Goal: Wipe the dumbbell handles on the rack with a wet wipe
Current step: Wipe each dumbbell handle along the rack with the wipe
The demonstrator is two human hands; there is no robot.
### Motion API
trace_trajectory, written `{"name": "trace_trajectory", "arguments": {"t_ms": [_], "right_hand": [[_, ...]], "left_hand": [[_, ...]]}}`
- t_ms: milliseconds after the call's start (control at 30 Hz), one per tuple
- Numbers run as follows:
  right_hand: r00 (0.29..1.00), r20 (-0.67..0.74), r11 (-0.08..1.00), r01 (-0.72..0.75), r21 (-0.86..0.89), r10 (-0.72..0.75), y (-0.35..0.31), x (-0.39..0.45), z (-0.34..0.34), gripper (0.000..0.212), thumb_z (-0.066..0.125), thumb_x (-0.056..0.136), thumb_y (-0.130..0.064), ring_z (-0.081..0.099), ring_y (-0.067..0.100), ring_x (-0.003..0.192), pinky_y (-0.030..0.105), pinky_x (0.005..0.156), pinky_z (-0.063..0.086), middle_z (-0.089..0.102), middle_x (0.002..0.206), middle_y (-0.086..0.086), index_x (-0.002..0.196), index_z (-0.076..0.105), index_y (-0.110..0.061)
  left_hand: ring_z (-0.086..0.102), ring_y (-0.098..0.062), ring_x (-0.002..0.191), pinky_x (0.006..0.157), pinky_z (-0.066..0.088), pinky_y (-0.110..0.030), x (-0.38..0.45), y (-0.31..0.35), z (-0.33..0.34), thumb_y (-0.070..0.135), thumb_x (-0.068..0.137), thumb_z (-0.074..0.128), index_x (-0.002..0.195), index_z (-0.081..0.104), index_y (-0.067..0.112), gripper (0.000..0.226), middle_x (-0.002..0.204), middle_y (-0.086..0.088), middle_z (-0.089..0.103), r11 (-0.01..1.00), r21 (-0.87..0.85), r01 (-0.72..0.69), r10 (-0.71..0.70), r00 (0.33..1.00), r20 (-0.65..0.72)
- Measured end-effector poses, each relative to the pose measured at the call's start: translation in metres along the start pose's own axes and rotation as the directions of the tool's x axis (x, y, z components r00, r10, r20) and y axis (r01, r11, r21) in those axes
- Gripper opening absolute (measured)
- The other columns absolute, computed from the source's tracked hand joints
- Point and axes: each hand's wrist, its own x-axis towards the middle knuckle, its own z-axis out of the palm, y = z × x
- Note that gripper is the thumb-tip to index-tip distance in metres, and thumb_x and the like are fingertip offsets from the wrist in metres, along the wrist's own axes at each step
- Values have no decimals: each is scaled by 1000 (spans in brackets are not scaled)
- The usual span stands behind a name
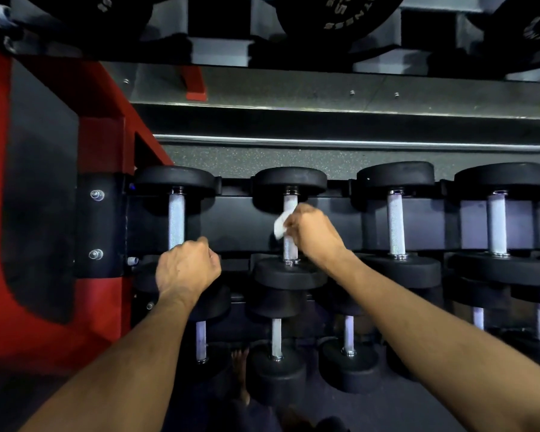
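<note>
Black dumbbells with silver knurled handles lie in a row on the upper shelf of the rack (237, 213). My right hand (314, 233) holds a white wet wipe (279, 226) wrapped against the handle of the second dumbbell (290, 204). My left hand (187, 266) is curled round the lower end of the first dumbbell's handle (176, 213) at the far left. The near ends of both handles are hidden by my hands.
Two more dumbbells (396, 224) lie to the right on the same shelf, and a lower shelf holds several smaller ones (276, 338). A red rack post (100, 145) stands at the left. Weight plates (340, 14) hang above. A bare foot (240, 372) shows on the floor below.
</note>
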Motion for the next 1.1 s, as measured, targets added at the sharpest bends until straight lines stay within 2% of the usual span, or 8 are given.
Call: {"name": "trace_trajectory", "arguments": {"t_ms": [133, 267, 333, 500, 633, 867, 1000, 1100], "right_hand": [[991, -121, 998, -63, 0, 63, -2, 21, -7, 11, 73, 79, -10, 64, 31, 83, 38, 73, 54, 61, 93, 5, 87, 67, -15], [973, 71, 973, -223, 54, 219, -1, -13, 7, 12, 78, 72, -10, 71, 26, 74, 32, 73, 58, 72, 75, 6, 71, 69, -19], [956, 132, 960, -273, 59, 264, 0, -23, 10, 15, 83, 70, -12, 71, 21, 76, 28, 74, 57, 73, 75, 6, 69, 70, -20], [942, -113, 931, -285, 227, 315, -3, 15, -4, 19, 82, 73, -18, 67, 22, 75, 25, 68, 49, 70, 78, 5, 77, 63, -22], [925, -147, 910, -298, 288, 350, -3, 22, -4, 21, 81, 77, -21, 64, 23, 76, 30, 70, 50, 68, 81, 5, 85, 64, -14], [908, 81, 868, -416, 270, 410, 11, -18, 7, 31, 94, 61, -18, 56, 12, 59, 24, 55, 45, 65, 65, 2, 64, 63, -13], [885, -106, 821, -369, 436, 454, 5, 18, -6, 29, 92, 63, -17, 55, 10, 62, 34, 66, 54, 68, 67, 3, 64, 64, -14], [869, -138, 798, -359, 484, 475, 2, 30, -6, 27, 90, 67, -18, 57, 10, 64, 36, 73, 56, 69, 70, 2, 67, 63, -18]], "left_hand": [[65, -30, 67, 57, 36, -31, -1, -1, 1, 31, 90, 48, 82, 55, 17, 18, 71, -5, 66, 1000, -7, 1, -1, 1000, 2], [65, -31, 68, 57, 37, -31, 0, -1, 1, 31, 90, 48, 82, 55, 17, 18, 72, -5, 67, 1000, -15, 0, 0, 1000, 0], [66, -30, 68, 57, 37, -31, 0, 0, 1, 31, 90, 48, 83, 57, 17, 18, 72, -5, 67, 1000, -14, 3, -3, 1000, 0], [66, -31, 68, 57, 38, -31, 0, -1, 2, 30, 89, 49, 82, 57, 16, 18, 71, -6, 67, 1000, -23, 9, -9, 1000, 2], [67, -33, 70, 58, 38, -32, 0, 0, 0, 30, 89, 50, 82, 58, 16, 17, 73, -7, 68, 1000, -24, 17, -17, 1000, 2], [66, -32, 69, 58, 38, -32, -1, 2, -2, 29, 90, 50, 83, 59, 15, 18, 73, -7, 68, 1000, -17, 12, -12, 1000, 4], [66, -32, 69, 58, 39, -32, -1, 2, -2, 30, 90, 49, 84, 59, 15, 19, 73, -7, 68, 1000, -18, 12, -12, 1000, 5], [66, -31, 68, 58, 39, -32, -1, 2, -3, 30, 91, 49, 83, 59, 15, 19, 72, -6, 67, 1000, -26, 12, -11, 1000, 5]]}}
